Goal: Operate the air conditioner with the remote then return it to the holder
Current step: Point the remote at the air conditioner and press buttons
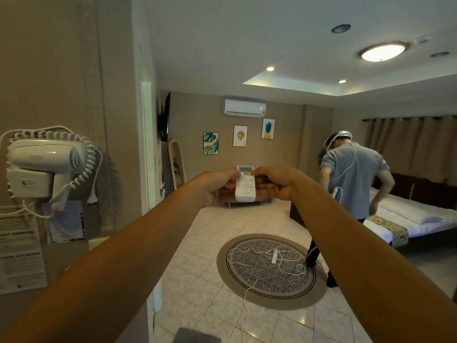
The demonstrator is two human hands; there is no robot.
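At centre frame both bare arms reach forward, and the two hands hold one small white plastic remote control with a grey display window between them. The left hand wraps the remote's left edge, fingers curled beneath the body and thumb lying across the upper button rows. The right hand grips the right edge, fingers folded under, with its thumb tip set on or just beside a small yellow button below the display. Whether the thumb is pressing cannot be told. The remote is upright, its display end pointing away from the wearer.

The white wall-mounted air conditioner unit sits high on the far wall, above centre frame and directly above the remote in the picture. A small lit indicator shows near its right end; its reading is too small to make out.

Judgement: the operating step is in hand and the return step is not begun. No remote holder can be identified in this view. The next move calls for a firm thumb press with the remote kept aimed at the unit, then locating the holder.

Also noted: a white wall-hung hair dryer with coiled cord at left frame; a second person in a grey shirt standing beside a white-sheeted bed at right frame; a round patterned rug on the tiled floor.
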